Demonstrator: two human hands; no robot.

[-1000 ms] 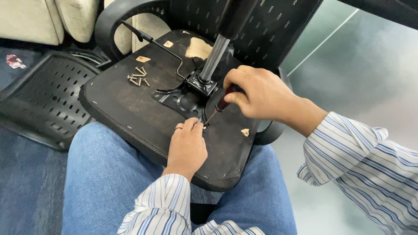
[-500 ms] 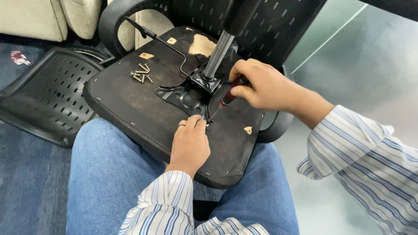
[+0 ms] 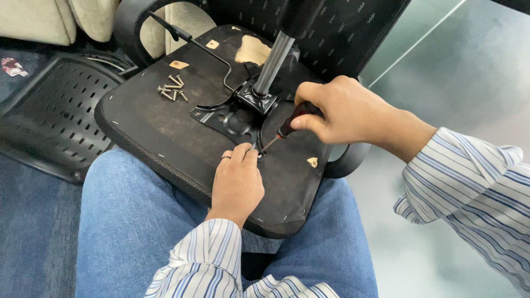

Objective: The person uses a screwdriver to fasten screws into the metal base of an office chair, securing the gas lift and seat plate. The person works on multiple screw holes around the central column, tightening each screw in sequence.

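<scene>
Upturned chair seat (image 3: 160,132) rests on the lap. Left hand (image 3: 237,182) lies on its underside, fingertips pinching at the screwdriver (image 3: 284,129) tip by the black metal bracket (image 3: 232,116). Right hand (image 3: 345,110) clamped around the screwdriver handle. Farther off: loose screws (image 3: 172,88), gas cylinder (image 3: 273,58).

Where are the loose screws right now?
In the head view, the screws lie in a small pile on the upturned seat, upper left, beyond the metal plate and far from both hands.
</scene>
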